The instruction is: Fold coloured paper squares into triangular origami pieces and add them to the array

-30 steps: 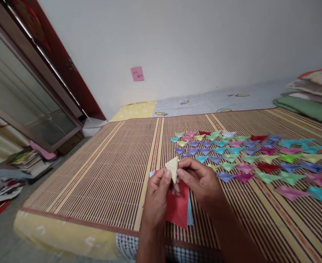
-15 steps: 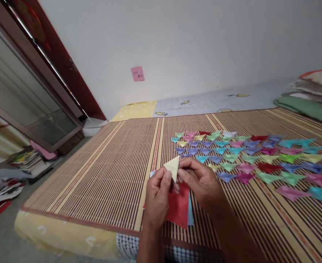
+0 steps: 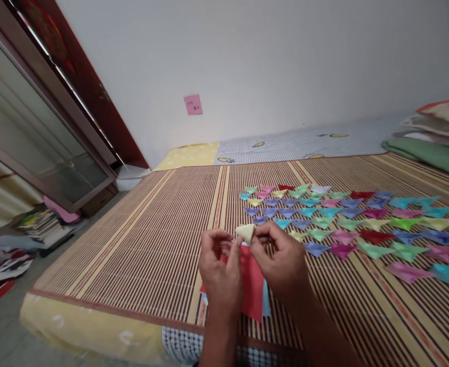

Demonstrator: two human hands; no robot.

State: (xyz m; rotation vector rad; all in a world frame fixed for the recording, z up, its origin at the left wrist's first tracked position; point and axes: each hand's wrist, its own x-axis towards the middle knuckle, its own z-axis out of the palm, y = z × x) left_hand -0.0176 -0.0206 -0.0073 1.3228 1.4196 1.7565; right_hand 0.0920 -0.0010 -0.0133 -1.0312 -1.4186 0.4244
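Note:
A small pale yellow folded paper (image 3: 245,232) is between my hands, above a stack of coloured sheets with red (image 3: 252,285) on top. My left hand (image 3: 221,262) has its thumb against the paper's lower edge, its fingers curled behind. At the right corner, my right hand (image 3: 280,252) pinches the paper between thumb and fingers. Several rows of folded paper pieces (image 3: 373,236) in many colours lie on the striped mat (image 3: 151,239) to the right. My hands hide part of the stack.
The mat covers a bed beside a white wall bearing a pink note (image 3: 192,104). Folded bedding (image 3: 430,153) lies at the far right. On the left are a glass-panelled door (image 3: 36,112) and a pile of books (image 3: 41,227) low down.
The yellow paper has turned, from a point facing down to a flatter, smaller-looking shape. My left hand has shifted slightly right and up, its fingers more curled behind the paper.

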